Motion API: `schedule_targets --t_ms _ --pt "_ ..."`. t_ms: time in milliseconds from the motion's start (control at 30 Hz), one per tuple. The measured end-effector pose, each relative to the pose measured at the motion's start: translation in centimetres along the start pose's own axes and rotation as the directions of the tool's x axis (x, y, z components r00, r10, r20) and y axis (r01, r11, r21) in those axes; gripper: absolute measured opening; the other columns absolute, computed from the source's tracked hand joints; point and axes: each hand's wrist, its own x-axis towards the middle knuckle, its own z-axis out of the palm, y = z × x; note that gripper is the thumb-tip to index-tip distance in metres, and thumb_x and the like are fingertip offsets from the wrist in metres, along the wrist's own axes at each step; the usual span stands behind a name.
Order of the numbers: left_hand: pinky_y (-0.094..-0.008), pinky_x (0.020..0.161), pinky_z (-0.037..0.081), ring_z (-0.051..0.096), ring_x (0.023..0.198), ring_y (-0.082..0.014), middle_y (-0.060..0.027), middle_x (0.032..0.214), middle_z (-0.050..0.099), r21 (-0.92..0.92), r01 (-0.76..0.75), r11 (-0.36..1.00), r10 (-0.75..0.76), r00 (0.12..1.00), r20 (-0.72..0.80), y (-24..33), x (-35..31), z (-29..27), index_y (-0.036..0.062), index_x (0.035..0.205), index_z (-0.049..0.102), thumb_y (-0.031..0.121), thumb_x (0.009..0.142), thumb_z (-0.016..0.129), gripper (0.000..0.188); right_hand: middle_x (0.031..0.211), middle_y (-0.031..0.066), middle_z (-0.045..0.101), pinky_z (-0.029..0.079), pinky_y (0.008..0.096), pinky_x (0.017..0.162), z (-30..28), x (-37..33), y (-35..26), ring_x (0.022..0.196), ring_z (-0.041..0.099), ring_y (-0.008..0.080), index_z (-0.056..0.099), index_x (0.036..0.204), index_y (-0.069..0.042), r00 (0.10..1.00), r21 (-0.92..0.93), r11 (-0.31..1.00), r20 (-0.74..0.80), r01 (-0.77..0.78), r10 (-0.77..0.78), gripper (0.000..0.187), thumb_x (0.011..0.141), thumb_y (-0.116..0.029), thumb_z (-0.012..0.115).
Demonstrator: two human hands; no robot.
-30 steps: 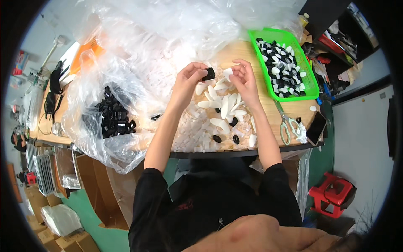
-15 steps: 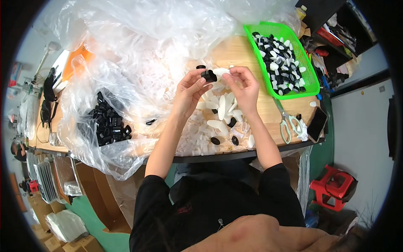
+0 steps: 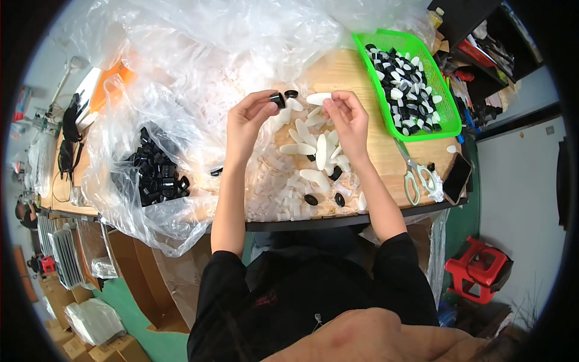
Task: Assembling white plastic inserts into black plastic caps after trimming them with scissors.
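Observation:
Between the thumb and fingers of my left hand (image 3: 246,120) is a short black plastic sleeve (image 3: 277,100). My right hand (image 3: 350,119) pinches a long white oval piece (image 3: 318,98), held apart from the sleeve. Below the hands lies a loose heap of similar white oval pieces (image 3: 321,151), with a few black oval caps (image 3: 310,200) among and beside them. A black ring-like piece (image 3: 291,94) rests just right of the sleeve. Many small clear plastic bits (image 3: 271,190) spread over the table under and around the heap.
A green basket (image 3: 381,99) of black and white pieces stands at the back right. Scissors (image 3: 416,181) and a phone (image 3: 456,178) lie right of my arm. Clear plastic bags cover the left and back, one holding black sleeves (image 3: 160,175). A red stool (image 3: 479,268) stands on the floor.
My hands have moved apart: the left went left with the black sleeve, while the right keeps the white oval piece. The sleeve and white piece, close together before, are now separated.

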Motion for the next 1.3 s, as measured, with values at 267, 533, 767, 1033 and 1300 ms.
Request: schedule_targets --t_ms 267,533,767,1033,1300 --pt "-0.031 0.088 0.054 0.065 0.097 -0.019 -0.0128 0.107 0.067 -0.42 0.178 0.89 -0.106 0.976 0.189 0.4 -0.8 1.9 -0.0037 0.116 0.061 -0.002 0.089 0.06 0.027 0.09 0.0049 0.061 0.049 0.0225 0.071 1.0 -0.5 -0.9 0.08 0.061 0.0096 0.059 0.092 0.001 0.967 -0.153 0.955 0.013 0.255 -0.256 0.013 0.085 -0.004 0.069" --pt "-0.0286 0.086 0.054 0.065 0.094 -0.0173 -0.009 0.109 0.064 -0.354 0.123 0.927 -0.057 0.98 0.193 1.1 -1.1 2.4 -0.0015 0.114 0.064 -0.004 0.089 0.059 0.025 0.093 0.0085 0.062 0.052 0.0261 0.067 1.3 -0.8 -1.5 0.077 0.063 0.0153 0.062 0.089 0.0 0.899 -0.411 0.801 0.145 0.435 -0.414 0.014 0.08 -0.002 0.072" --pt "-0.0271 0.084 0.055 0.065 0.091 -0.0166 -0.0085 0.108 0.062 -0.33 0.078 0.941 -0.018 0.983 0.181 0.8 -1.1 2.6 -0.0022 0.112 0.065 -0.005 0.089 0.058 0.024 0.096 0.0099 0.062 0.054 0.0277 0.069 1.3 -0.6 -1.5 0.079 0.064 0.0168 0.061 0.09 0.0 0.927 -0.367 0.851 0.144 0.376 -0.348 0.013 0.081 -0.002 0.07" --pt "-0.027 0.08 0.056 0.065 0.089 -0.0153 -0.0065 0.097 0.06 -0.241 0.001 0.971 0.018 0.997 0.076 0.9 -1.7 3.7 -0.004 0.114 0.062 -0.005 0.091 0.057 0.024 0.102 0.0115 0.065 0.053 0.028 0.078 1.7 -1.2 -1.3 0.091 0.064 0.0158 0.05 0.104 0.0 0.982 -0.208 0.962 0.113 0.175 -0.154 0.034 0.079 0.0 0.074" --pt "-0.0285 0.08 0.058 0.065 0.085 -0.0166 -0.0042 0.094 0.053 -0.378 0.017 0.926 -0.014 1.0 0.01 2.1 -1.7 4.0 -0.0045 0.113 0.053 -0.005 0.093 0.05 0.02 0.102 0.0145 0.065 0.052 0.027 0.082 1.5 -1.0 -1.4 0.093 0.064 0.0167 0.047 0.102 -0.002 0.998 0.069 0.997 0.051 0.041 -0.044 0.035 0.079 0.005 0.073"
